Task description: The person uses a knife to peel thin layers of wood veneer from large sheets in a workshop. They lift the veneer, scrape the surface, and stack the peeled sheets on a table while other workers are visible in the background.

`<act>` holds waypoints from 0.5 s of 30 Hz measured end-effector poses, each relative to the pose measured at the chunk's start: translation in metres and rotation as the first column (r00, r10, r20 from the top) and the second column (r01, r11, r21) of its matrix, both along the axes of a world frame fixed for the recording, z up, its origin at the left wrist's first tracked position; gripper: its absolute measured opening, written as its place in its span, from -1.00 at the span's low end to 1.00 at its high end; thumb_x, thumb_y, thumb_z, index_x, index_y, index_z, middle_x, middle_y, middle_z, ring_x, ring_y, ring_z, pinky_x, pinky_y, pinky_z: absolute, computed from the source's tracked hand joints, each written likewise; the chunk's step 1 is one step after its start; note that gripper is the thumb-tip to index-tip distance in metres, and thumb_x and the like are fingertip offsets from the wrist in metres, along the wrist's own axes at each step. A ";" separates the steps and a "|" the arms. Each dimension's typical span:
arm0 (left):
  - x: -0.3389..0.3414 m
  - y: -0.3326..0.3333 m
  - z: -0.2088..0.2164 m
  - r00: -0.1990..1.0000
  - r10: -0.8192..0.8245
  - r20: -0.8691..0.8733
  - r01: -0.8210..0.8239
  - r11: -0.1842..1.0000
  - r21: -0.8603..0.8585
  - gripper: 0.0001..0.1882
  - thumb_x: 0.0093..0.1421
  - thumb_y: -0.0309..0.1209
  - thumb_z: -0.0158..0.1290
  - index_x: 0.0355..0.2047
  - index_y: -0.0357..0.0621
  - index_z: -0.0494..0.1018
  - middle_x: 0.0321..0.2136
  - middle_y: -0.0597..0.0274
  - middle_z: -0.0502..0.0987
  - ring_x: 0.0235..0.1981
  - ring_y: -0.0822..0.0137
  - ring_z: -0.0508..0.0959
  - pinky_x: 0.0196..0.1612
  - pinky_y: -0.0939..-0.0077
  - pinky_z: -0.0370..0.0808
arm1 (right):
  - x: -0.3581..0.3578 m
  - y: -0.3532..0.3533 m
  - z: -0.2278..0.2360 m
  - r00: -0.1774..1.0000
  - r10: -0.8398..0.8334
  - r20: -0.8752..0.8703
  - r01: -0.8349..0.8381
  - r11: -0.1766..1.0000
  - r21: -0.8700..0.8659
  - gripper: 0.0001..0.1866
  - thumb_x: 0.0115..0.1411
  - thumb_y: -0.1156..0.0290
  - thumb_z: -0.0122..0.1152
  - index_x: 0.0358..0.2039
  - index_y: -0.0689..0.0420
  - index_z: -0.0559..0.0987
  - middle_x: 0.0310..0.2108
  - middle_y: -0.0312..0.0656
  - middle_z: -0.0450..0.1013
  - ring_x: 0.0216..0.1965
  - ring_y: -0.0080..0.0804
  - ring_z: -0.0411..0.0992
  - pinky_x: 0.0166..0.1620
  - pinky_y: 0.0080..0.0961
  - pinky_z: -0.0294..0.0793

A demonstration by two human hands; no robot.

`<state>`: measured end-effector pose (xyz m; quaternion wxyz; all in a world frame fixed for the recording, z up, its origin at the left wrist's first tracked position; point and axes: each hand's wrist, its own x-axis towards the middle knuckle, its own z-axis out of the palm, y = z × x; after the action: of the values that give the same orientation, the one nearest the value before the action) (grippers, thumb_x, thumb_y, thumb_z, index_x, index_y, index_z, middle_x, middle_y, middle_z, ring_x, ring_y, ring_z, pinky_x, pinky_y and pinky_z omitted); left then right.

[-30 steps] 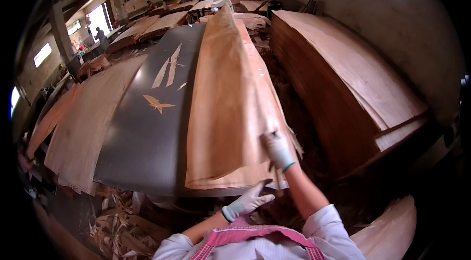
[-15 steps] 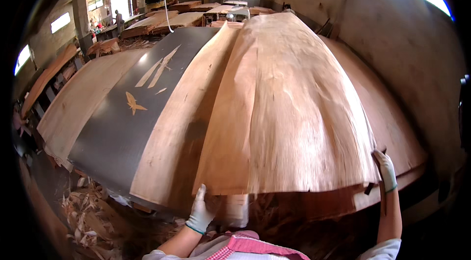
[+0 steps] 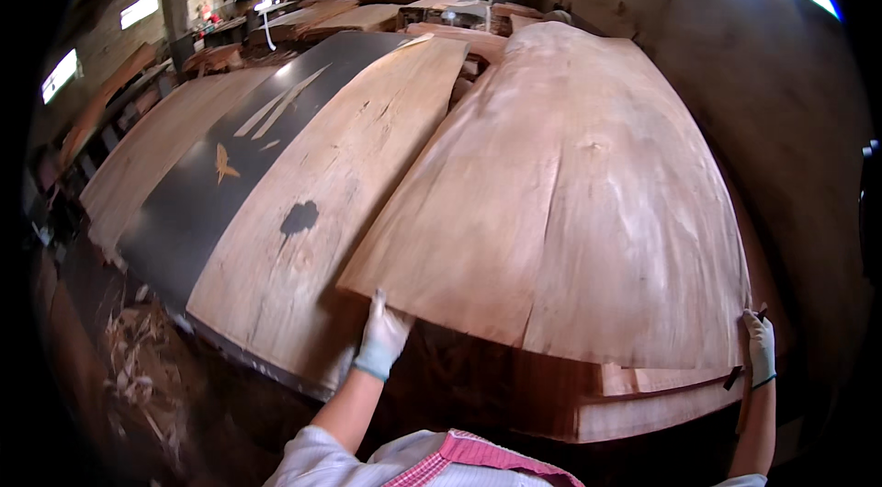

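Observation:
A broad, thin wood veneer sheet spans the space before me, its near edge lifted above the pile beneath. My left hand, in a white glove, is closed on the sheet's near left corner. At the near right corner my gloved right hand is closed on the edge. A narrow dark piece shows beside the right hand; I cannot make out its kind. To the left lies a narrower veneer strip with a dark, ragged hole through which the black panel shows.
More veneer sheets lie stacked under the lifted one. A pale sheet lies beyond the black panel, which carries a few wood scraps. Shavings heap on the floor at left. Other wood stacks stand farther back; a wall rises at right.
The held veneer sheet has shifted right, away from the strip, with both hands still on it. More of the strip, including its hole, now shows. My view has turned slightly.

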<state>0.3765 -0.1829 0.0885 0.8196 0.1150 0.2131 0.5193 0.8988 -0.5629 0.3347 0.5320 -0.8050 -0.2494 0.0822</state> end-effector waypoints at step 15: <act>0.253 -0.106 0.005 0.779 0.515 -0.358 -0.353 0.832 0.428 -0.81 0.14 -0.40 0.15 -0.33 -0.25 0.44 -0.33 0.30 0.48 -0.31 0.49 0.42 -0.17 0.56 0.38 | 0.331 -0.172 -0.078 0.959 0.096 0.267 -0.060 0.988 -0.140 -0.85 0.14 0.42 0.19 -0.56 0.07 0.48 -0.62 -0.53 0.28 -0.56 -0.73 0.18 -0.52 -0.64 0.15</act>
<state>0.6300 -0.2888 0.0934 0.5686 0.3199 0.3291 0.6827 1.2295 -0.7353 0.2571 0.4352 -0.8312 -0.3459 0.0075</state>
